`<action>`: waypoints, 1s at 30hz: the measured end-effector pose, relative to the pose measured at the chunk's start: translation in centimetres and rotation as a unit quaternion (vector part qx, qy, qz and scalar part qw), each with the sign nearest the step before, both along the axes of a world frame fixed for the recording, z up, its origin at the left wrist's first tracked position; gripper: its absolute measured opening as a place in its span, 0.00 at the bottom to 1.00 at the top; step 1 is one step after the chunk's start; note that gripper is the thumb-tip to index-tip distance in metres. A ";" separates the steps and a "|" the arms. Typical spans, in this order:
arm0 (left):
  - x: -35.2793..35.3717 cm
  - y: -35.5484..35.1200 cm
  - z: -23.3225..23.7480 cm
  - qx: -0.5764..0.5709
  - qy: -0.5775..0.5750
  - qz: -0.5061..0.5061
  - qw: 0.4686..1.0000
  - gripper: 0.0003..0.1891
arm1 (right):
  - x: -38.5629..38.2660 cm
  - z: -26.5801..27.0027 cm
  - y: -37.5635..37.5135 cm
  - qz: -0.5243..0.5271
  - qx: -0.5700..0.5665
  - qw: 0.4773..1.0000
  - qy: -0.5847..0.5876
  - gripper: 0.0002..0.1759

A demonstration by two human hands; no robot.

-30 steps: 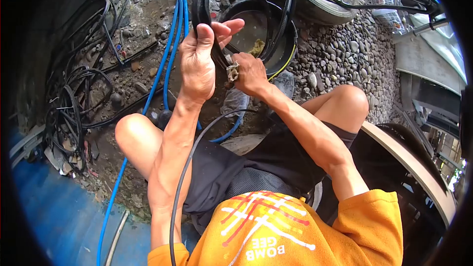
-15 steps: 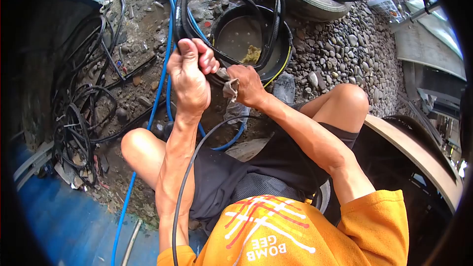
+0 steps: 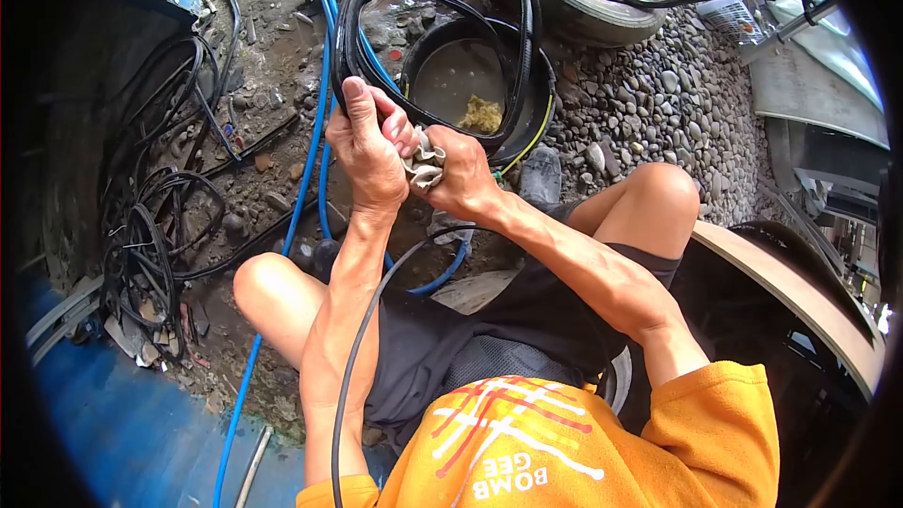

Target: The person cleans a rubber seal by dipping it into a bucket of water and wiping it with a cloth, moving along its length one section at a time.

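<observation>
Black coil point(image 3: 348, 36) was held, looped beyond both grips | left hand point(image 3: 369, 149): fingers were curled closed around coil, thumb raised | rag point(image 3: 425, 166): was clenched in right hand point(image 3: 458, 169), seemingly against coil | basin point(image 3: 450, 83) was sited just beyond right hand

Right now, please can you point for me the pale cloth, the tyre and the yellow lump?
Pale cloth point(image 3: 425, 169): head view, its crumpled folds.
Tyre point(image 3: 594, 24): head view, its worn outer side.
Yellow lump point(image 3: 482, 116): head view, its middle.
</observation>
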State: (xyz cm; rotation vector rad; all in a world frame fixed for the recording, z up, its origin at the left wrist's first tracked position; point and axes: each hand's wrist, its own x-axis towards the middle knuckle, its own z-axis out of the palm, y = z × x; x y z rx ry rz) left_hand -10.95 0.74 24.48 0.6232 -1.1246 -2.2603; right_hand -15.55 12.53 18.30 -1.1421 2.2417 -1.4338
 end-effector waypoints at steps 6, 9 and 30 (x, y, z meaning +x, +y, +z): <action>1.0 -2.2 1.0 -0.009 0.005 -0.095 0.995 0.21 | -0.6 0.1 0.6 0.036 0.029 0.999 0.029 0.15; 1.2 -2.6 2.4 -0.016 -0.031 -0.023 0.999 0.18 | -0.5 -0.7 0.9 0.029 0.067 0.994 0.083 0.19; 1.7 -1.6 1.5 -0.150 -0.093 -0.031 0.984 0.14 | -0.9 -1.2 1.6 0.142 0.158 0.970 0.118 0.09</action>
